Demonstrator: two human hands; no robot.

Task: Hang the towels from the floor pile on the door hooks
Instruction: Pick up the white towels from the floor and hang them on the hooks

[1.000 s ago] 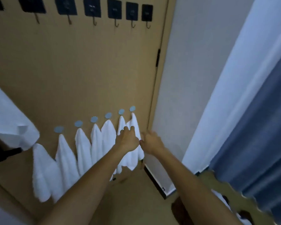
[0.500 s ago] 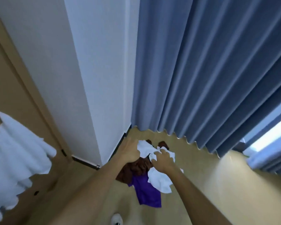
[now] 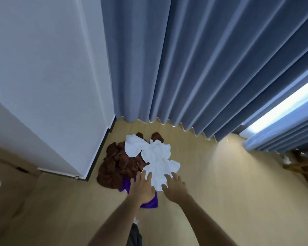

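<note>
Wooden floor (image 3: 212, 183) by blue curtains (image 3: 194, 68), towel pile (image 3: 132, 162) near the wall corner, left hand (image 3: 141, 188) and right hand (image 3: 174, 189) spread above, grip released, grasping nothing; risk of several tangled towels lifting together.

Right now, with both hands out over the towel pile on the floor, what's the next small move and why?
Probably lower both hands and close them on the white towel. The left hand and right hand are open with fingers spread at its near edge, gripping nothing yet, and it lies on top of the brown towels and the purple towel, so it should lift free first.
</note>
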